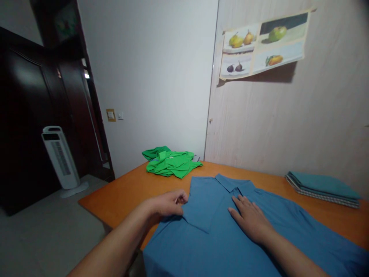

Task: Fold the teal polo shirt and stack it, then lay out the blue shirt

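A blue collared shirt (213,246) lies spread over the front of the table, its collar pointing toward the wall. The left sleeve is turned inward and rests across the shirt's body. At the outer edge of that folded part, my left hand (171,203) has its fingers closed on the fabric. My right hand (250,217) lies flat on the shirt just below the collar, fingers stretched out. The right sleeve side extends out toward the lower right corner of the view.
A crumpled green garment (173,163) sits at the table's back left. Folded cloths (323,188) are stacked at the back right of the orange table (123,188). A white tower fan (62,157) stands on the floor by the dark door. Fruit pictures (265,46) hang on the wall.
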Tool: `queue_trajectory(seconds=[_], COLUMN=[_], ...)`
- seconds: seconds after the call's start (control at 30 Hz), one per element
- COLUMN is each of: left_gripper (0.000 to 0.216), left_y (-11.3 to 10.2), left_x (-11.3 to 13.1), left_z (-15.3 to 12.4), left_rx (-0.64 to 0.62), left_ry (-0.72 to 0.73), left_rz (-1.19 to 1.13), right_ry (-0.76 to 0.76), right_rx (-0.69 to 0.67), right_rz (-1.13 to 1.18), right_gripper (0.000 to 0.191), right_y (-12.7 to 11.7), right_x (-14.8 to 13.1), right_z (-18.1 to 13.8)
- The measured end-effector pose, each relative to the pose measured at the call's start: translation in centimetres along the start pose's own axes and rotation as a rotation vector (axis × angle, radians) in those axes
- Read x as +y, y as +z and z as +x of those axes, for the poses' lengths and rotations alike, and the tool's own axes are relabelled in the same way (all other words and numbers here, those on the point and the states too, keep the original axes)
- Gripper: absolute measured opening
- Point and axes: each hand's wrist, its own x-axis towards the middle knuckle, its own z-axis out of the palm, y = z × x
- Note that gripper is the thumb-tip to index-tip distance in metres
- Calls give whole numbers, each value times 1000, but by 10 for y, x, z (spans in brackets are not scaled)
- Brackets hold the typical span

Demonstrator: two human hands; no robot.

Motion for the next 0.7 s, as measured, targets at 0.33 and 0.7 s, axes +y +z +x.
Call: queue_trajectory(seconds=[0.33,0.7], left_gripper=[16,19], left_y=[-6,3], left_x=[-5,-17], left_z=[-6,93], left_rx=[-95,435], left_ry=[-66,-257], left_rz=[221,79], right_ry=[-10,8], right_rx=[-1,-8], right_rz=[-1,26], right_gripper=[78,77], right_y=[-3,-5], right_x=[-2,-5], right_z=[-1,-2])
